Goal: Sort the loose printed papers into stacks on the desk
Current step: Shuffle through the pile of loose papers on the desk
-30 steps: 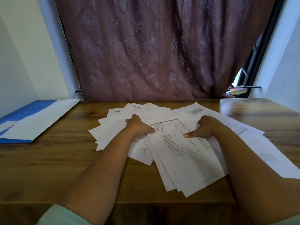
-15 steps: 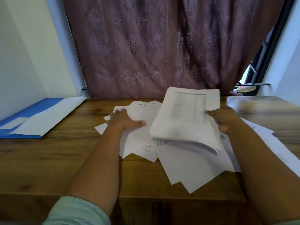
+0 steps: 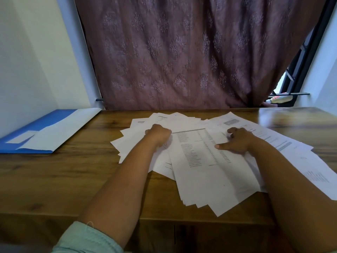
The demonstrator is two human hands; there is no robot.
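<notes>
Both hands rest on a fanned spread of papers on the desk.

The left hand (image 3: 159, 134) lies knuckles-up with its fingers curled under at the left edge of the top sheet (image 3: 204, 161); whether it pinches that edge I cannot tell. The right hand (image 3: 237, 141) rests on the right part of the same sheet, thumb stretched left and flat on the print, the other fingers bent. The top sheet carries columns of small print and lies askew over the loose papers (image 3: 135, 143), which fan out left, far and right across the middle of the desk (image 3: 73, 179), some corners reaching toward the near edge. A blue folder (image 3: 42, 132) lies at the far left, well apart. A brown curtain (image 3: 182, 52) hangs behind the desk.
</notes>
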